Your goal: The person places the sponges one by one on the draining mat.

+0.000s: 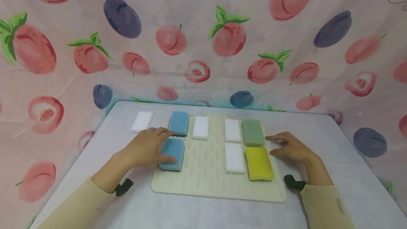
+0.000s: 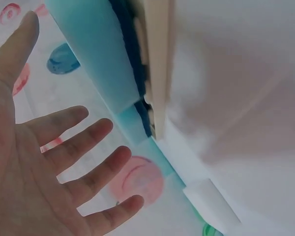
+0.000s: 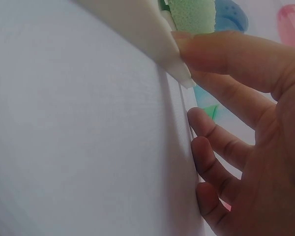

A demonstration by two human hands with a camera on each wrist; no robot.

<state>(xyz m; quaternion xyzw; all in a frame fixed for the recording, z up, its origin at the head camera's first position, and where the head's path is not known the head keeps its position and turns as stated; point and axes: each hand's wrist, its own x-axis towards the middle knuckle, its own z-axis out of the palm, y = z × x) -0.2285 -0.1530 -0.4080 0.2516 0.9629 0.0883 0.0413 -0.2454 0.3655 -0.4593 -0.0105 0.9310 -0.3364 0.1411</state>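
A cream ridged mat (image 1: 203,183) lies on the table with sponges in two groups. Over its left side my left hand (image 1: 144,147) hovers with fingers spread and holds nothing; in the left wrist view its palm (image 2: 29,162) faces the sponges. Under and beside that hand are a front blue sponge (image 1: 173,154) and a back blue sponge (image 1: 179,123). My right hand (image 1: 290,147) is at the mat's right edge, thumb and index fingertips right at the rim, other fingers loosely bent. Nearest to it are a green sponge (image 1: 253,132) and a yellow sponge (image 1: 259,163).
On the mat are a white sponge (image 1: 201,127) near the back blue one, plus a back white sponge (image 1: 233,130) and a front white sponge (image 1: 234,158) at right. Another white sponge (image 1: 141,122) lies off the mat, back left. A fruit-print cloth (image 1: 197,38) hangs behind.
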